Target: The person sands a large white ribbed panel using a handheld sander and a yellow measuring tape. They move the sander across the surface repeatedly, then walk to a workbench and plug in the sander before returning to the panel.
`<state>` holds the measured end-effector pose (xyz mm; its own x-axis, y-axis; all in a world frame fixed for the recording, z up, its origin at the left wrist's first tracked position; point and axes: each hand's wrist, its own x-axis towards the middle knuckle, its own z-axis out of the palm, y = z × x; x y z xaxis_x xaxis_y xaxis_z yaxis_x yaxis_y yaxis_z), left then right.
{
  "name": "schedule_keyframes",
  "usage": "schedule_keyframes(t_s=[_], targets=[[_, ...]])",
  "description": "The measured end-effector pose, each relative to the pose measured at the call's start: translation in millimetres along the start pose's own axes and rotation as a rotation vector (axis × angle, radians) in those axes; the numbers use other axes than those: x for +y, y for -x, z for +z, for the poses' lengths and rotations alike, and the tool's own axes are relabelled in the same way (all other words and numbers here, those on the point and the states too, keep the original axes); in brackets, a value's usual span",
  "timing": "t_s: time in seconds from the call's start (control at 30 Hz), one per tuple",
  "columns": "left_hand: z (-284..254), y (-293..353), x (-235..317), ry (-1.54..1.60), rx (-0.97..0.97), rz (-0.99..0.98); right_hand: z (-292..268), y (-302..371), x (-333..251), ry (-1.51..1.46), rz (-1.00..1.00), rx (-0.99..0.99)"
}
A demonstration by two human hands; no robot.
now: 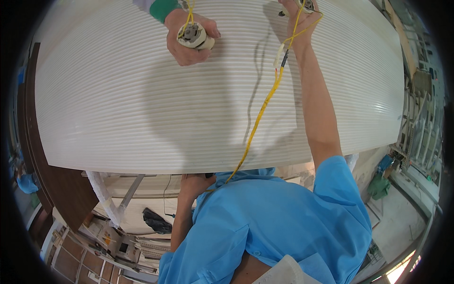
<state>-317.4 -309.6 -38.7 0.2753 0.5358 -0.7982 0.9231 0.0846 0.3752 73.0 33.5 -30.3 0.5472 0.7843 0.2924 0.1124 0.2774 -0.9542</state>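
Observation:
A large white ribbed panel (198,104) lies in front of me. Near its far side, my right hand (302,28) is closed around a small corded power tool (306,5), which the top of the view partly cuts off. From that tool thin yellow wires lead to a dark-taped joint and a thicker yellow cord (265,105), which slants down across the panel to my body. My left hand (191,186) is low at the panel's near edge, beside a small dark thing (206,175); its fingers are mostly hidden.
Across the panel, another person's hand (182,49), with a green cuff, grips a similar cream-coloured power tool (191,35). Dark brown boards (71,189) stand at the left. A wrapped support leg (101,196) and a black bag (157,221) show below the near edge.

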Motion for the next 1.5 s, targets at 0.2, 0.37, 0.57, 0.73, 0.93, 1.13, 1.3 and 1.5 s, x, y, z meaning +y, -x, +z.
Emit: schedule_keyframes(t_s=[0.2, 0.37, 0.57, 0.73, 0.93, 1.13, 1.3, 1.5], targets=[[-4.4, -2.6, 3.0, 0.046, -0.099, -0.083, 10.0, 14.2, -19.0, -0.215, 0.177, 0.040], [-2.3, -1.5, 1.6, 0.039, -0.005, -0.038, 4.5, -3.1, -23.7, 0.016, -0.009, 0.027], [-8.1, -3.2, 5.8, 0.137, -0.134, -0.149, 9.7, -3.1, -13.8, -0.011, 0.025, 0.035], [-8.7, -1.0, 8.9, 0.102, -0.076, -0.124, 9.1, -3.0, -19.6, 0.007, 0.086, 0.053], [-2.2, -3.0, 2.9, 0.075, -0.072, -0.088, 6.4, -20.2, -12.1, 0.104, -0.074, 0.046], [2.1, -3.7, 0.0, 0.129, -0.070, -0.110, 15.9, -11.7, -8.6, -0.048, 0.106, 0.064], [0.3, -2.8, 1.2, 0.119, -0.049, -0.087, 8.6, -24.9, -15.4, 0.101, -0.073, 0.056], [1.8, -4.9, 2.2, 0.105, 0.003, -0.076, 10.2, -34.3, 3.7, 0.075, -0.123, 0.022]])
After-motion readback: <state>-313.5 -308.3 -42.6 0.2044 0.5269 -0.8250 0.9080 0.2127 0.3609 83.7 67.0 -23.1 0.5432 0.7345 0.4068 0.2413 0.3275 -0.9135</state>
